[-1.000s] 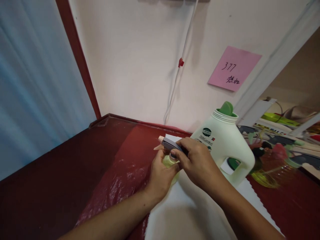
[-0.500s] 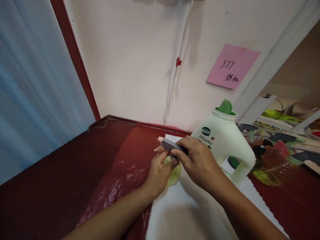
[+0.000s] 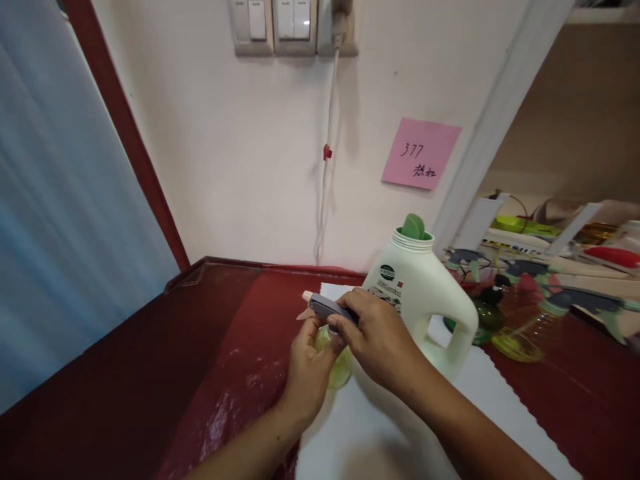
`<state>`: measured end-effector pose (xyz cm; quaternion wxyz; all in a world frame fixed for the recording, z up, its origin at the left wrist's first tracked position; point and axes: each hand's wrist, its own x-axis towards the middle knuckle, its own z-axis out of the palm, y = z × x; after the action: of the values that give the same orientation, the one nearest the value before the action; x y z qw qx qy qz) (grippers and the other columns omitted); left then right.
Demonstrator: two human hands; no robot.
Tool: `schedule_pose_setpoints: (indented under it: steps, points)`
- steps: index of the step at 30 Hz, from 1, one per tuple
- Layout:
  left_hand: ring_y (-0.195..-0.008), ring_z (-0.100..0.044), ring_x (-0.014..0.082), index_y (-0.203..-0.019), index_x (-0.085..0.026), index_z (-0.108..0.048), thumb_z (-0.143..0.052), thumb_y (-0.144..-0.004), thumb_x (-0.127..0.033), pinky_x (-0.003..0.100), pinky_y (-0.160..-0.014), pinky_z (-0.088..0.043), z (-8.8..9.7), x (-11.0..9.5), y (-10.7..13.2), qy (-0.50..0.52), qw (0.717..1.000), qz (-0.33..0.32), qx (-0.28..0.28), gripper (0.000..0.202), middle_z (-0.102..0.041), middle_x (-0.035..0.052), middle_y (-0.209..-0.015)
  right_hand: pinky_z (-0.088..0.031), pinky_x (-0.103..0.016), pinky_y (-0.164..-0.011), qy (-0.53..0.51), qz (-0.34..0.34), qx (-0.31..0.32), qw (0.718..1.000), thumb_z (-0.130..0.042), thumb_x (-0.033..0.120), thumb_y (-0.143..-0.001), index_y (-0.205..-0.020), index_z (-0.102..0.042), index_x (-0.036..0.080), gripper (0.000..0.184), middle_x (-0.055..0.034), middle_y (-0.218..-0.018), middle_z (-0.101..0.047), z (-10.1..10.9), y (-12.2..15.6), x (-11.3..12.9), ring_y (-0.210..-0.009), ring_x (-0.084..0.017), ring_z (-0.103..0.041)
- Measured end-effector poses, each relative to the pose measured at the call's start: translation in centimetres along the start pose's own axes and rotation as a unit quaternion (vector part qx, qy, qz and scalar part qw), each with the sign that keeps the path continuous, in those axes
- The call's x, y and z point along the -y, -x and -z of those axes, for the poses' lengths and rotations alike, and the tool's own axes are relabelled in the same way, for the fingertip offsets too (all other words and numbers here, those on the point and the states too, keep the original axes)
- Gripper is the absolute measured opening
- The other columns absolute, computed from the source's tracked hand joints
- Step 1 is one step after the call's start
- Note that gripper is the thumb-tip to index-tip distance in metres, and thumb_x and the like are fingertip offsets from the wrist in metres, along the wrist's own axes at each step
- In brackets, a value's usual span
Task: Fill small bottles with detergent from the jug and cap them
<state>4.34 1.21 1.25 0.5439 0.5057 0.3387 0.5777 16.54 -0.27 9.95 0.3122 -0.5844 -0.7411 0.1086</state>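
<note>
My right hand (image 3: 373, 333) is closed on a grey spray head (image 3: 327, 308) with a pale pink nozzle and trigger pointing left. Below it stands a small spray bottle (image 3: 341, 369) with yellowish-green liquid, on a white cloth. My left hand (image 3: 310, 363) wraps around the neck of this bottle, just under the spray head. The fingers hide the joint, so how far the head sits on the neck cannot be seen. Right behind my right hand is a large pale green jug (image 3: 407, 267) with a green scoop-like piece (image 3: 413, 226) in its uncapped mouth.
The white cloth (image 3: 490, 400) covers part of the dark red table (image 3: 125, 360). Several spray bottles with grey heads, one a clear bottle (image 3: 525, 340) holding yellow liquid, stand at the right. Behind are a wall with a pink note (image 3: 421, 153) and a hanging white cable (image 3: 327, 120).
The camera view has shifted right and upward, bringing wall switches and more spray bottles into sight. Both hands keep their hold on the bottle and spray head.
</note>
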Motion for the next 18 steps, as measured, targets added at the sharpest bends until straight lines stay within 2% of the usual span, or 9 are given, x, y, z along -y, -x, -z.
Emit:
schedule_pose_setpoints:
  steps: [3,6,9,12,15,18]
  points:
    - [-0.106,-0.066,0.0265,-0.113,-0.018,-0.069,-0.076,-0.084,-0.052,0.035,-0.092,-0.049,0.4,-0.3,-0.1,-0.007,0.999,0.005,0.037,0.045,-0.074,0.0087,-0.112,-0.036,-0.032,-0.073,-0.008,-0.004,-0.004,1.000,-0.062,0.016,-0.093,-0.078,-0.058,0.020,0.016,-0.0024,-0.086,-0.062,0.0,-0.1,0.0,-0.081,-0.020,-0.057]
    - [-0.109,-0.066,0.0273,-0.119,-0.018,-0.068,-0.067,-0.093,-0.050,0.034,-0.090,-0.050,1.1,-0.2,-0.1,-0.029,0.996,0.022,0.076,0.041,-0.073,0.0093,-0.118,-0.037,-0.032,-0.074,-0.015,-0.009,-0.009,1.000,-0.061,0.016,-0.092,-0.080,-0.059,0.019,0.013,-0.0030,-0.088,-0.064,0.0,-0.1,0.0,-0.083,-0.020,-0.058]
    - [-0.114,-0.065,0.0269,-0.120,-0.020,-0.067,-0.064,-0.096,-0.048,0.036,-0.096,-0.048,1.3,-0.3,-0.1,-0.019,0.995,0.038,0.089,0.037,-0.072,0.0086,-0.124,-0.038,-0.032,-0.076,-0.022,-0.010,-0.012,1.000,-0.060,0.015,-0.093,-0.084,-0.061,0.019,0.010,-0.0036,-0.090,-0.065,0.0,-0.1,0.0,-0.085,-0.020,-0.059]
    - [-0.118,-0.064,0.0279,-0.120,-0.021,-0.066,-0.072,-0.090,-0.048,0.036,-0.099,-0.048,0.9,-0.5,-0.2,0.001,0.997,0.038,0.073,0.041,-0.071,0.0088,-0.126,-0.037,-0.032,-0.074,-0.025,-0.009,-0.017,1.000,-0.060,0.015,-0.092,-0.082,-0.059,0.020,0.011,-0.0032,-0.089,-0.065,0.0,0.0,0.1,-0.084,-0.020,-0.059]
    - [-0.125,-0.062,0.0282,-0.121,-0.022,-0.064,-0.082,-0.080,-0.045,0.036,-0.101,-0.048,0.3,-0.5,-0.4,0.023,0.999,0.011,0.032,0.050,-0.068,0.0100,-0.132,-0.036,-0.031,-0.071,-0.026,-0.009,-0.022,0.999,-0.060,0.015,-0.092,-0.079,-0.055,0.020,0.015,-0.0025,-0.088,-0.064,-0.2,0.1,0.0,-0.082,-0.019,-0.057]
    - [-0.121,-0.064,0.0277,-0.116,-0.021,-0.064,-0.085,-0.076,-0.044,0.035,-0.098,-0.050,0.1,-0.2,-0.7,0.011,1.000,0.009,-0.007,0.050,-0.071,0.0111,-0.128,-0.036,-0.031,-0.072,-0.028,-0.007,-0.026,0.999,-0.061,0.015,-0.092,-0.080,-0.055,0.020,0.014,-0.0024,-0.088,-0.063,-0.4,0.1,-0.2,-0.082,-0.019,-0.057]
